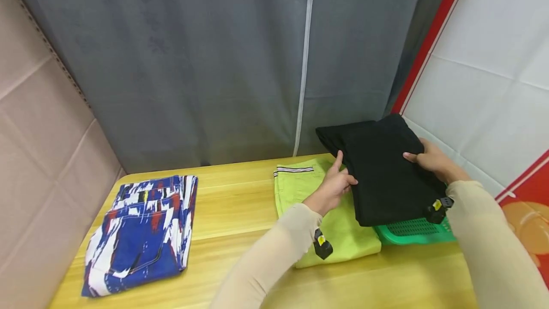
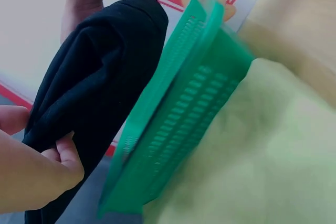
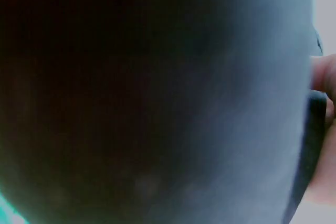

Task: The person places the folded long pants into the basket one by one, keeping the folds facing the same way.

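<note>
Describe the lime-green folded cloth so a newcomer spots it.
On the yellow wooden table, find the green plastic basket. Just left lies the folded lime-green cloth; its lime colour sets it apart from the folded black cloth and folded blue patterned cloth.

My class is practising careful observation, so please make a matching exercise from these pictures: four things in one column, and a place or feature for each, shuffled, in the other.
Things
1. Black garment
2. Green basket
3. Lime-green garment
4. Blue, white and red patterned garment

Places and features
A. Lies folded, with a short striped trim near its far edge
B. Lies folded at the left end of the table
C. Held in the left hand and the right hand
D. Has rows of small holes in its side

Right pairs: 1-C, 2-D, 3-A, 4-B
</note>
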### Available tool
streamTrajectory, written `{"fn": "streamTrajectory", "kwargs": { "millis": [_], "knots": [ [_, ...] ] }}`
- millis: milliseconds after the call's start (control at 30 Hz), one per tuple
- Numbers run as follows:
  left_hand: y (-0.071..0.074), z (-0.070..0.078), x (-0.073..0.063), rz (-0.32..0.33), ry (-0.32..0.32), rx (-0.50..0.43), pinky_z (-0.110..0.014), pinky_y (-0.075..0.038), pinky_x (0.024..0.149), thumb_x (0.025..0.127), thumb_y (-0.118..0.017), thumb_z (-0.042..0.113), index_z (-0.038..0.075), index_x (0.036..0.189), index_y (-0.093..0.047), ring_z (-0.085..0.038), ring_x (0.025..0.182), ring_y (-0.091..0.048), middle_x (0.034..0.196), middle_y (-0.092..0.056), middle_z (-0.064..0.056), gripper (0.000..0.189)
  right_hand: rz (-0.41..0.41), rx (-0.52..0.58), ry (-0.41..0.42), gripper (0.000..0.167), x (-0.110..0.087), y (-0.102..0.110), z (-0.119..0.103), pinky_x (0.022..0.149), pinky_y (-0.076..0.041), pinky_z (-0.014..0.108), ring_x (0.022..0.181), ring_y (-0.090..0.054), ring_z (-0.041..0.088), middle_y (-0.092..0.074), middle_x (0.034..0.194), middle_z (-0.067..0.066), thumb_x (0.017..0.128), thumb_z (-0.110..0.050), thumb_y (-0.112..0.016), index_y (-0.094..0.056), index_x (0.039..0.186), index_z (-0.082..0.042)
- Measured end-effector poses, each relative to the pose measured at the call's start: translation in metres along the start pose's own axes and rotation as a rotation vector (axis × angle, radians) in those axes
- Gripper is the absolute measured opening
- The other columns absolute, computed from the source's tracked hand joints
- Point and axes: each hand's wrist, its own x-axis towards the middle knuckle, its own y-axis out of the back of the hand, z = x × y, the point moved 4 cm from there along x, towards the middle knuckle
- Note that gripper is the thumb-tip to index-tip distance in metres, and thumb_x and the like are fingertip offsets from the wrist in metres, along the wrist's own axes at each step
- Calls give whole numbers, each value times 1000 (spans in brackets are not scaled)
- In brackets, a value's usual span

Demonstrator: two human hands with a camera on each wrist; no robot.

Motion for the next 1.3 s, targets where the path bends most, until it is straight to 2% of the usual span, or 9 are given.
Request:
{"fn": "streamTrajectory", "kwargs": {
  "millis": [67, 200, 267, 300, 367, 467, 567, 1033, 1300],
  "knots": [
    [-4, -7, 2, 1, 10, -8, -22, -21, 52, 82, -51, -16, 37, 154, -18, -11, 48, -23, 119, -61, 10, 96, 5, -18, 1, 78, -3, 1, 7, 106, -22, 69, 131, -22, 59, -14, 145, 44, 103, -29, -43, 2, 145, 19],
    [-10, -19, 7, -16, 27, -12, -23, -22, 54, 82, -51, -17, 37, 154, -18, -10, 47, -22, 87, -56, 9, 96, 33, -33, 30, 72, -6, 1, 17, 103, -27, 67, 125, -29, 56, -22, 140, 44, 102, -24, -44, -7, 143, 21],
    [-12, -22, 8, -30, 28, 11, -23, -25, 55, 82, -52, -17, 36, 154, -18, -10, 47, -23, 93, -60, 3, 95, 48, -42, 36, 71, -7, 4, 23, 102, -28, 67, 124, -29, 57, -22, 140, 45, 102, -24, -44, -8, 143, 21],
    [-13, -24, 9, -41, 29, 27, -22, -29, 57, 83, -52, -16, 36, 154, -17, -8, 48, -28, 98, -62, -1, 95, 53, -46, 36, 71, -8, 5, 25, 102, -27, 68, 125, -28, 58, -21, 140, 46, 103, -24, -43, -7, 144, 21],
    [-16, -27, 10, -61, 33, 64, -21, -38, 64, 84, -53, -15, 34, 155, -17, -7, 57, -46, 137, -54, -12, 93, 62, -48, 32, 71, -9, 8, 31, 103, -25, 69, 126, -25, 59, -18, 140, 47, 103, -23, -42, -5, 143, 21],
    [-20, -32, 11, -88, 47, 110, -25, -45, 80, 85, -56, -12, 31, 155, -16, -15, 96, -65, 156, -28, -17, 91, 86, -61, 22, 70, -12, 12, 39, 102, -25, 69, 124, -25, 60, -18, 139, 48, 103, -23, -42, -5, 143, 22],
    [-23, -35, 11, -99, 53, 128, -32, -47, 95, 86, -57, -9, 29, 155, -17, -23, 129, -52, 157, -27, -16, 89, 114, -58, 31, 68, -16, 12, 46, 99, -27, 68, 121, -27, 59, -21, 136, 48, 102, -21, -43, -10, 141, 23],
    [-24, -53, 5, -74, 52, 76, -46, -39, 110, 86, -54, -12, 20, 155, -21, -35, 144, -29, 158, -28, -13, 83, 198, -61, 56, 62, -19, -2, 66, 93, -31, 67, 112, -35, 58, -31, 128, 48, 100, -19, -46, -20, 136, 23],
    [-27, -61, -11, -144, 51, 279, -36, -42, 109, 89, -55, -9, 23, 153, -28, -27, 142, -37, 156, -33, -11, 76, 170, -63, 19, 68, -26, -7, 73, 94, -28, 69, 116, -28, 62, -23, 131, 51, 102, -23, -42, -11, 138, 25]
  ]
}}
